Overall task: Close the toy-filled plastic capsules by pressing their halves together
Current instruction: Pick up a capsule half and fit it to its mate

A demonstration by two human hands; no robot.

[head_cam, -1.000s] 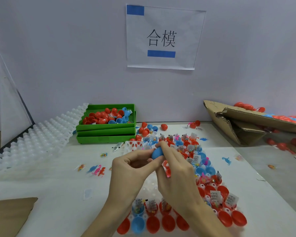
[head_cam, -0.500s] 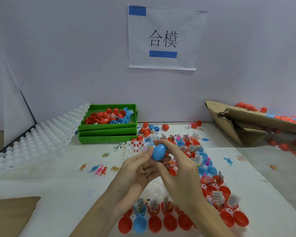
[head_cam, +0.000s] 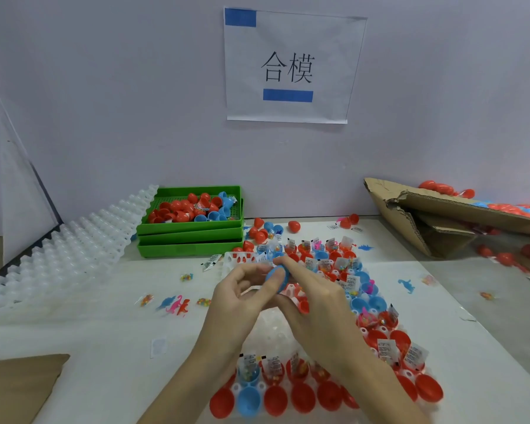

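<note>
we hold the blue capsule point(head_cam: 276, 277) up over the white tray point(head_cam: 270, 328), in the middle of the view. our left hand point(head_cam: 239, 304) pinches it from 8 o'clock and our right hand point(head_cam: 315, 304) wraps it from 4 o'clock, so both hands have a tight grip on it. open red and blue halves point(head_cam: 389, 347) with toys sit in the tray at 5 o'clock. a green bin point(head_cam: 190, 237) rests on the counter point(head_cam: 89, 347) at 11 o'clock.
</note>
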